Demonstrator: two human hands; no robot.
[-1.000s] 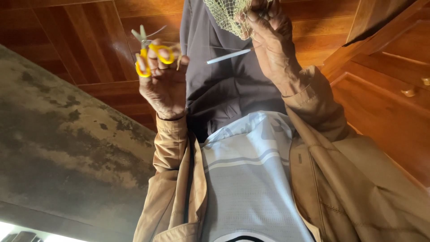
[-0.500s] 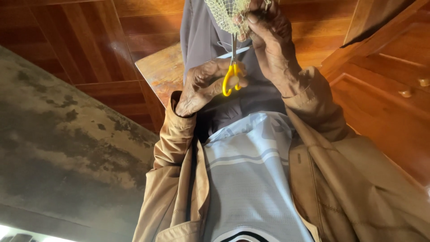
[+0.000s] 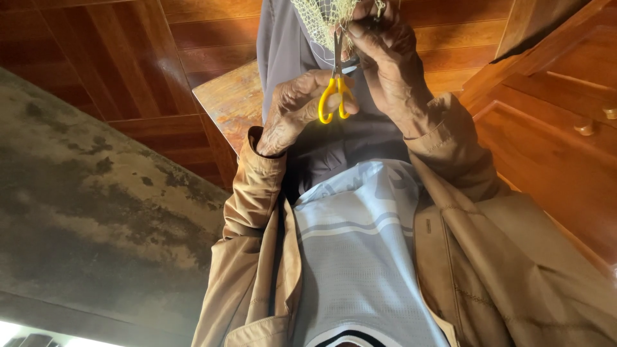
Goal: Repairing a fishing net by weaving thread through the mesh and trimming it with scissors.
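Seen from the head camera, the background is polished reddish-brown wood panelling (image 3: 160, 58), with a stained, blotchy grey slab (image 3: 96, 212) slanting across the lower left. A worn wooden board (image 3: 231, 96) juts out behind the hands. At the right edge are more wooden panels with small round knobs (image 3: 583, 126).

A tan jacket (image 3: 514, 257) hangs open over a pale grey shirt (image 3: 360, 257), and both arms are raised towards the top of the frame. The right hand (image 3: 292, 112) has its grip closed on a small pair of scissors (image 3: 335, 90), fingers curled about the yellow loop handles. The dark blades point straight up. The left hand (image 3: 385, 58) is closed on a pale yellowish-green net (image 3: 318, 16), pinching a bunch of mesh just beside the blade tips.

The net is at the very top of the view, partly cut off by the frame. It looks fine and light, with an open diamond mesh of thin cord, bunched and slack where it is gathered. Whether the blades already have a strand between them cannot be told, since the fingers cover that spot.

The main risk, as I judge it, is that the blade tips work very close to the left fingertips and could nick them. The mesh is also crowded together, so the blades could catch and cut a strand next to the one intended. If the pinch slackened, the mesh could slip out of line with the blades.
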